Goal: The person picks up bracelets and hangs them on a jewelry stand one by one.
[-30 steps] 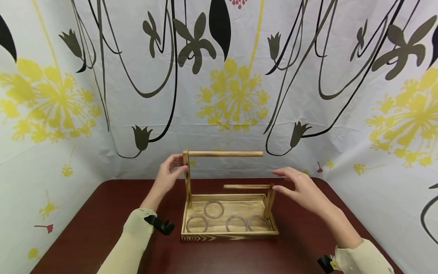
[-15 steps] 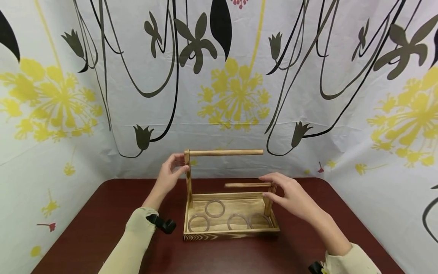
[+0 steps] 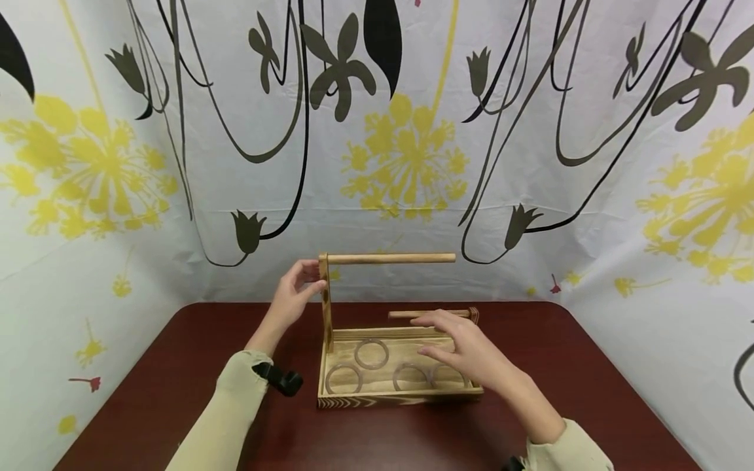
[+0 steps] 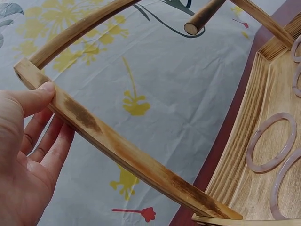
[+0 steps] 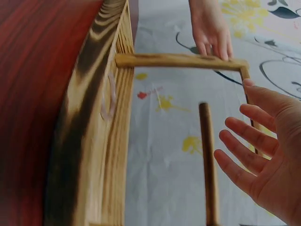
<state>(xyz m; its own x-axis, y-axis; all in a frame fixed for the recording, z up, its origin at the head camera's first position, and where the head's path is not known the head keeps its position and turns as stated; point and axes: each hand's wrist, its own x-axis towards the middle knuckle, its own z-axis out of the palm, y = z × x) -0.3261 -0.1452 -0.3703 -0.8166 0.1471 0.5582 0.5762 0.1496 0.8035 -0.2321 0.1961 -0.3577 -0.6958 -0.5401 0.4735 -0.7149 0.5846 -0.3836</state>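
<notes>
My left hand [image 3: 288,297] pinches the upper part of the tall post [image 4: 108,136] on a wooden bangle stand [image 3: 400,400]. Its thumb lies on the post's near face and the fingers are behind. From that post a long rod [image 3: 391,259] runs rightward. My right hand [image 3: 471,350] is open, fingers spread and relaxed, and holds nothing; in the head view it overlaps the right of the tray and hides most of the short post. Several pale translucent bangles lie in the tray, including one at the back [image 3: 356,354] and one at the front left [image 3: 344,366].
A shorter rod [image 3: 406,314] points left from the short post, lower than the long one. The stand is on a dark red table [image 3: 206,392]. Behind the table hangs a white cloth [image 3: 206,163] with flower prints.
My right hand has moved left and slightly down, from beside the short post to over the right side of the tray. My left hand has stayed at the tall post.
</notes>
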